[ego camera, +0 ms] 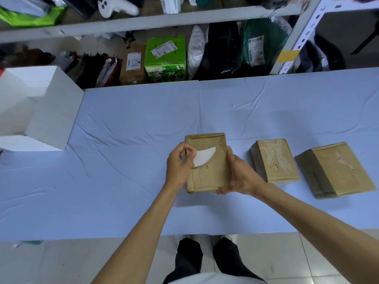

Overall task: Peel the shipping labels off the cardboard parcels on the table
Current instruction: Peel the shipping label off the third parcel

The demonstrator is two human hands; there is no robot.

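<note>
A brown cardboard parcel [209,173] lies in the middle of the table on the pale blue cloth [123,160]. My left hand [179,163] pinches a curled white label [204,156] over the parcel's left upper part. My right hand [239,175] grips the parcel's right side and near corner, thumb on the top edge. Two more parcels stand to the right: a middle one [274,160] and a far-right one [336,169], both with torn pale residue on top where a label was.
A white box [41,111] stands on the table's left end. Behind the table a metal shelf [143,23] holds a green carton [166,58], a small brown parcel, bags and clothing. My legs and tiled floor show below the near edge.
</note>
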